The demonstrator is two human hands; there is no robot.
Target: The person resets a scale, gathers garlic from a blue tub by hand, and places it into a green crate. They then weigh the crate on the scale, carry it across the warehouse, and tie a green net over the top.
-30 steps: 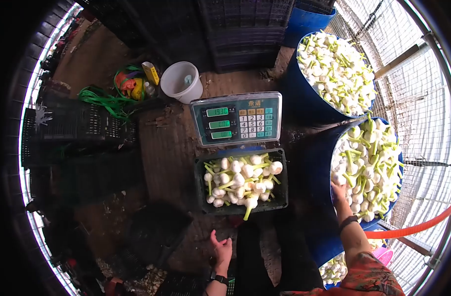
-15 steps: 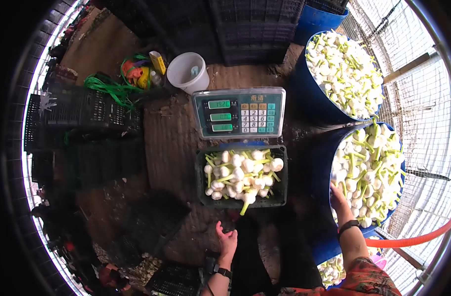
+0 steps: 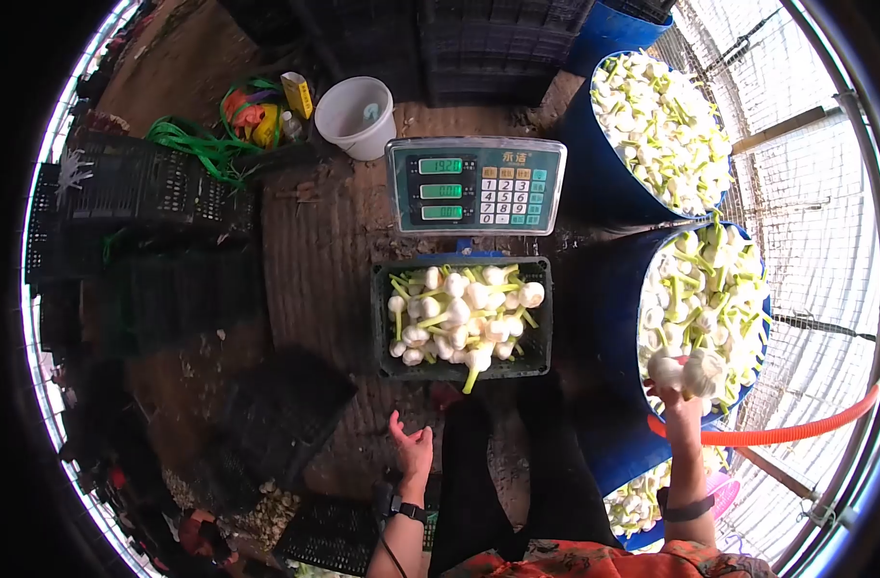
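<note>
My right hand (image 3: 678,393) is raised over the near edge of a blue barrel (image 3: 608,318) and grips two white garlic bulbs (image 3: 688,372). The barrel is heaped with garlic bulbs with green stems (image 3: 702,299). My left hand (image 3: 411,448) hangs open with spread fingers, palm up, below a black crate (image 3: 544,318). That crate holds garlic bulbs (image 3: 459,318) and stands on a digital scale (image 3: 475,185) whose green display is lit.
A second blue barrel of garlic (image 3: 656,125) stands further back on the right. A white bucket (image 3: 355,116), green straps (image 3: 204,144) and stacked black crates (image 3: 131,202) lie to the left. An orange hose (image 3: 796,433) and wire fencing run along the right.
My right hand has lifted out of the barrel with garlic bulbs in it. The left hand has stayed open near my knees. The view has shifted slightly.
</note>
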